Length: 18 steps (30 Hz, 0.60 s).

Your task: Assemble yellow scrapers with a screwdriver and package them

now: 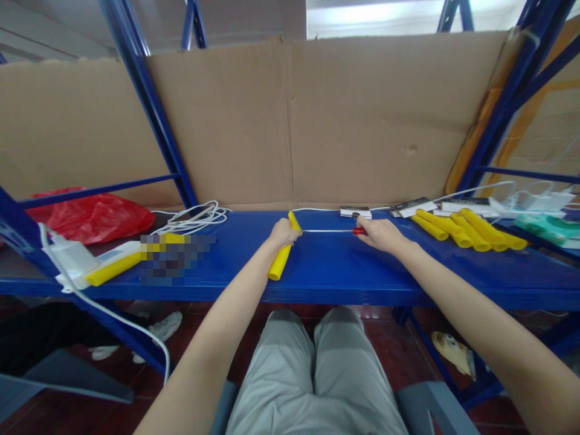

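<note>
My left hand is closed around a yellow tube, which slants over the blue shelf top with its near end low and its far end poking out above my fingers. In my right hand is a screwdriver with a red handle and a long thin metal shaft. The shaft points left, level, and its tip reaches the side of the tube by my left fingers. Whether the tip goes into the tube is too small to tell.
Several yellow tubes lie at the right, near small white-and-black cards. At the left are a coiled white cable, a red plastic bag and another yellow tube. A cardboard wall stands behind the blue shelf.
</note>
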Tool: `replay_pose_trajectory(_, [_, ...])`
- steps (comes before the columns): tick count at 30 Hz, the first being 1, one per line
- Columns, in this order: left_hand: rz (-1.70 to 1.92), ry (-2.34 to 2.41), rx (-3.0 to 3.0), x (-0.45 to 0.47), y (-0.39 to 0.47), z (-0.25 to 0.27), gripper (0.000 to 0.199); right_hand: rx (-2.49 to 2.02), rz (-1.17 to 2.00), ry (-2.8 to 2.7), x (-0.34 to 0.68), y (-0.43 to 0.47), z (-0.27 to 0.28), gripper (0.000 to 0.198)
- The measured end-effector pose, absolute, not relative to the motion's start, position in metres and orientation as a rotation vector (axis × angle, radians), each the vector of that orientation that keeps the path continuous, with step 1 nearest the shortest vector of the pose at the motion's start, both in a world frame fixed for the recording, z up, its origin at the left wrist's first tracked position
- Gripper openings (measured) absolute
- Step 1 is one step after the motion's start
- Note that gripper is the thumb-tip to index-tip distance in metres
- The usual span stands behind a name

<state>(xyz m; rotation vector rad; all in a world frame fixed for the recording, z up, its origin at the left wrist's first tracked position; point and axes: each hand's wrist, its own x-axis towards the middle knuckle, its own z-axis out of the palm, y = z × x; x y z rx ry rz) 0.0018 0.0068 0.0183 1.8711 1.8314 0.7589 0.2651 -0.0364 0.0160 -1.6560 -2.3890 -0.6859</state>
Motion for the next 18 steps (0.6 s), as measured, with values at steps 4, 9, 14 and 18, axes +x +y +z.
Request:
replay_pose_trajectory(4, [0.758,1.841,1.868,0.0012,0.0079,0.0173,0.009,-1.573,-0.699,-2.412,0.2673,-0.0361,0.0157,0.027])
replay_pose_trajectory(9, [0.751,1.834,1.892,0.0002,0.0080,0.0176,0.009,-1.585,-0.641,-2.425,0.2681,-0.0339,0.0127,0.028])
replay_pose_trajectory(14, [0.764,1.825,1.879,-0.0002,0.0098,0.0161,0.008,-1.593,-0.734,-2.404,0.2682,-0.0332,0.0121,0.020])
replay_pose_trajectory(18, [0.771,1.824,1.866,-0.0007,0.0122,0.0144,0.009,-1.581,-0.705,-2.429,0.2686,-0.0351,0.0136,0.025])
